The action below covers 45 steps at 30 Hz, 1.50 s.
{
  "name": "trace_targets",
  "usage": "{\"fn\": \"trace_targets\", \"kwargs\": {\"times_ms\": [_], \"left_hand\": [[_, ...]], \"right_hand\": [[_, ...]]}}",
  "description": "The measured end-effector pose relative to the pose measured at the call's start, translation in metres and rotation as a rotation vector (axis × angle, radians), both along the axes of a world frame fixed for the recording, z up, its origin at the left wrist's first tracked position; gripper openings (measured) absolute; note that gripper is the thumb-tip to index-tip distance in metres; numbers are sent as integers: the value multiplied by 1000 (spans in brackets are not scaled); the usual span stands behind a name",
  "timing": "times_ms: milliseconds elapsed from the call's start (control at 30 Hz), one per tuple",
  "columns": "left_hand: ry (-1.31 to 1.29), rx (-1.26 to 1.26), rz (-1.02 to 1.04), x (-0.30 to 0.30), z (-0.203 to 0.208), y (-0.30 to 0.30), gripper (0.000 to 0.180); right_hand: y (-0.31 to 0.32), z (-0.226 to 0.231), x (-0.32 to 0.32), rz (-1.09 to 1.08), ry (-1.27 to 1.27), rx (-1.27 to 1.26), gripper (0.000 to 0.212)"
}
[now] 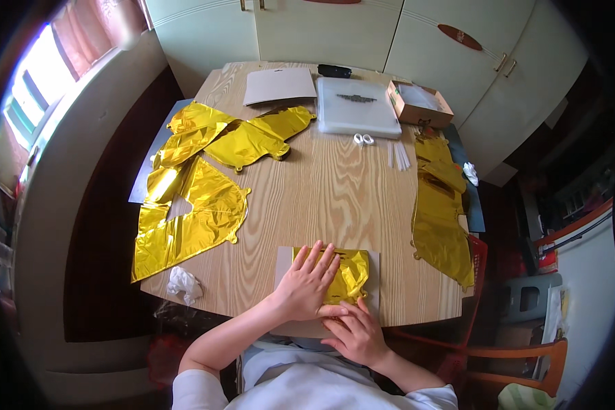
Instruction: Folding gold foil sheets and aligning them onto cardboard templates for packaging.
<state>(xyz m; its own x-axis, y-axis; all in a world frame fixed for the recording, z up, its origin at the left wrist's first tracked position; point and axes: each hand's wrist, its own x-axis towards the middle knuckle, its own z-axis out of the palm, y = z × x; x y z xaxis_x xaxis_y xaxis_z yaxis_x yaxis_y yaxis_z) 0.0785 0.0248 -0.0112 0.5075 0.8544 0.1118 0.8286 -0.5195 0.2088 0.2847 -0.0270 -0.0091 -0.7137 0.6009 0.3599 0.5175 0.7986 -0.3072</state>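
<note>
A folded piece of gold foil, apparently a flat foil balloon, lies on a grey card at the table's near edge. My left hand is spread flat over the foil's left part, fingers stretched forward. Beside its thumb, at the foil's lower right edge, my right hand rests with bent fingers and the thumb held apart; nothing shows in its grip. Both hands cover parts of the foil's near edge.
Flat gold foil balloons spread over the table's left side; another gold foil piece hangs toward the right edge. Behind are a grey card stack, clear plastic bags, an open carton, white ribbon rolls and thin straws.
</note>
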Motion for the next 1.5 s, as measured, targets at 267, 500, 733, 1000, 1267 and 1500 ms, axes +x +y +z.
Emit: {"fn": "trace_targets", "kwargs": {"times_ms": [267,500,733,1000,1267,1500], "left_hand": [[-12,-27,-26,-3,0,-9,105],[16,0,-27,-4,2,-15,106],[66,0,-22,-1,5,-15,107],[34,-13,-14,-3,4,-16,109],[28,-38,133,-36,3,-25,108],[100,-13,238,-39,33,-2,65]], "right_hand": [[0,-8,4,-35,119,-109,50],[27,28,9,66,60,-98,58],[104,1,-10,-66,-155,0,52],[102,-8,-1,-82,-207,60,57],[99,2,4,-64,-257,-2,79],[98,3,5,-60,-334,-42,98]]}}
